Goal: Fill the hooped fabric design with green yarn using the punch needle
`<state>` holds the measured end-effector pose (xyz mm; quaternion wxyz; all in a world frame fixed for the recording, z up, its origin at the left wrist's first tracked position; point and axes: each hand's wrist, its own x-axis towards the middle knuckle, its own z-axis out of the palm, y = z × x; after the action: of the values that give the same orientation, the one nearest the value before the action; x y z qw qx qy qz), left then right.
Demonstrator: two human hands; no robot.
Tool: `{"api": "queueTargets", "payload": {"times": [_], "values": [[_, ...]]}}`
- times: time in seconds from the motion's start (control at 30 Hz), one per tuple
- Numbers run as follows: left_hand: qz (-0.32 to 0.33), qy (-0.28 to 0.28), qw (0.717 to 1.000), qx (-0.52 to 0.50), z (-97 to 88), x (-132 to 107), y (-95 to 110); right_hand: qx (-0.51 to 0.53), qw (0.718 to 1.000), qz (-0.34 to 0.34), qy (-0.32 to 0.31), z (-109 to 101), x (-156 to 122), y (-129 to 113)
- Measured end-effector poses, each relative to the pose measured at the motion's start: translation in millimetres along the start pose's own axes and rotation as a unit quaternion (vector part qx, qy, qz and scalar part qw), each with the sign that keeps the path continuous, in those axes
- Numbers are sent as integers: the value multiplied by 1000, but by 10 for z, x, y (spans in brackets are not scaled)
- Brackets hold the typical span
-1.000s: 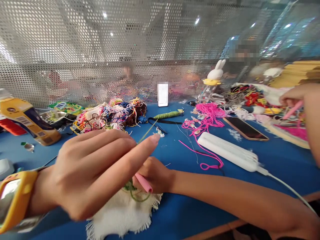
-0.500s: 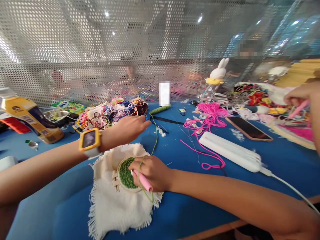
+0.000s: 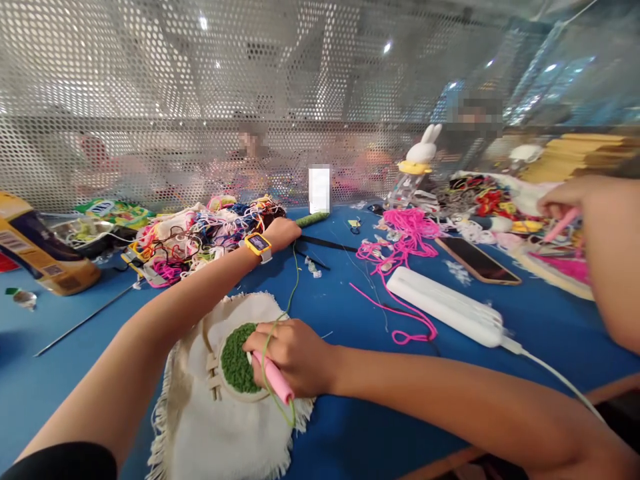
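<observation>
My right hand [image 3: 290, 350] is closed around a pink punch needle [image 3: 274, 379], slanted over the wooden embroidery hoop [image 3: 245, 397]. Dense green loops [image 3: 239, 359] fill the visible part of the hoop, which grips a white fringed cloth [image 3: 220, 440]. A thin green yarn strand [image 3: 296, 277] runs over my right hand and trails out of the needle's back end. My left hand [image 3: 281, 235], with a yellow watch [image 3: 258, 244] on the wrist, reaches far forward. Its fingers are closed at the near end of the green yarn skein [image 3: 314, 219], where the strand comes out; the fingertips are partly hidden.
A tangled yarn heap [image 3: 200, 230] lies left of my hand, beside a yellow bottle [image 3: 45, 247]. To the right are pink cord [image 3: 410, 233], a white power bank [image 3: 445, 307], a phone [image 3: 479, 260] and a rabbit-topped bottle [image 3: 417, 163]. Another person's hand [image 3: 563, 200] holds a pink tool.
My left hand has stretched forward from above the cloth to the green skein and closed there. The right hand stays at the hoop with the punch needle. The view has shifted slightly right.
</observation>
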<state>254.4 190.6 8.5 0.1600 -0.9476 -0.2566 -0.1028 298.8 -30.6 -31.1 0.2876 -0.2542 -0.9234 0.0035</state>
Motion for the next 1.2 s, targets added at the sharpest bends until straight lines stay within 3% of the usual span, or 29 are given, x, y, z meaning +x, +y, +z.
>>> {"api": "queueTargets", "payload": {"times": [0.13, 0.37, 0.53, 0.63, 0.8, 1.03, 1.2], "values": [[-39, 35, 999, 1, -152, -15, -56, 2, 1000, 9, -12, 1, -5, -1], [-132, 180, 975, 13, -777, -180, -163, 3, 1000, 10, -11, -27, 7, -24], [-164, 278, 946, -24, -1012, -302, -316, 3, 1000, 11, 7, -51, 24, -40], [-163, 325, 929, -67, -1111, -339, -469, -4, 1000, 14, 8, -50, 25, -41], [-169, 348, 915, -115, -1342, -445, -622, -2, 1000, -1, 22, -46, 19, -42], [-135, 410, 863, -263, -1568, -545, -566, 10, 999, -4, 33, -36, 12, -39], [-83, 410, 857, -302, -1622, -534, -481, 0, 1000, 0, 30, -37, 8, -40]]}}
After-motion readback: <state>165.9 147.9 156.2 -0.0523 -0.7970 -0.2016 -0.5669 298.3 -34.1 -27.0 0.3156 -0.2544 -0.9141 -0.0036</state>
